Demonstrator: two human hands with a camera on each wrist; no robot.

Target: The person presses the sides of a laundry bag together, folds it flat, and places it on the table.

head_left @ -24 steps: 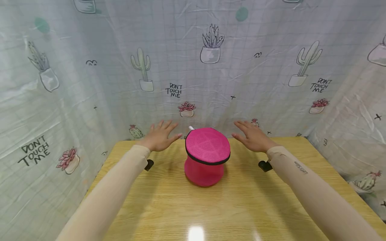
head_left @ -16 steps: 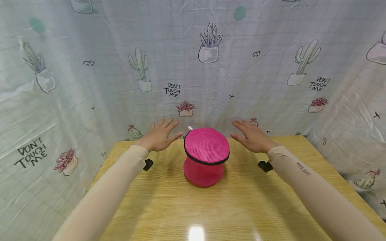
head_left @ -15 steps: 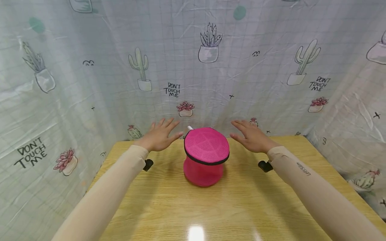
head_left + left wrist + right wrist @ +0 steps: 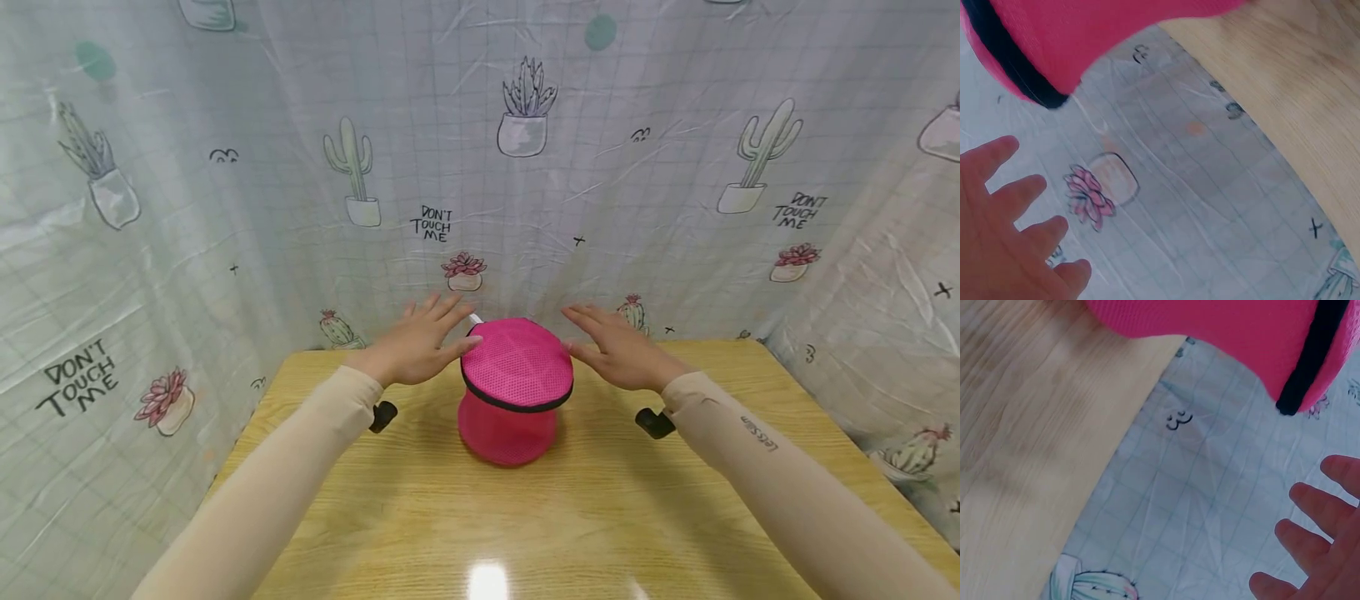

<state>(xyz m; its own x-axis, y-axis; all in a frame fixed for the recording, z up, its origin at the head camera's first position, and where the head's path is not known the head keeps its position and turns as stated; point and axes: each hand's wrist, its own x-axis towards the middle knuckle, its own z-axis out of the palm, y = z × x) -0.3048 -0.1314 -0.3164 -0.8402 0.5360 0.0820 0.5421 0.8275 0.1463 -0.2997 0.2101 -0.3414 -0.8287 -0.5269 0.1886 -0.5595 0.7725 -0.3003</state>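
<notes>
A pink mesh laundry bag [image 4: 513, 367], waisted in the middle, stands upright on the wooden table [image 4: 465, 525]. Black zipper trim [image 4: 517, 407] runs round its wide top, and a small white tag [image 4: 476, 318] pokes out at the back left. My left hand [image 4: 420, 342] is at the bag's left, fingers spread, its thumb overlapping the top rim in the head view. On the other side, my right hand [image 4: 618, 350] faces it with straight fingers, thumb tip right at the rim. In both wrist views the fingers show apart from the bag [image 4: 1104, 31], with nothing held.
A patterned plastic curtain [image 4: 390, 100] with cactus prints hangs behind the table and along both sides. The table's back edge [image 4: 697, 342] lies just beyond the hands. Small dark devices [image 4: 384, 415] sit under both wrists.
Both hands have moved inward toward the bag, the left to the right and the right to the left. The bag has stayed in place.
</notes>
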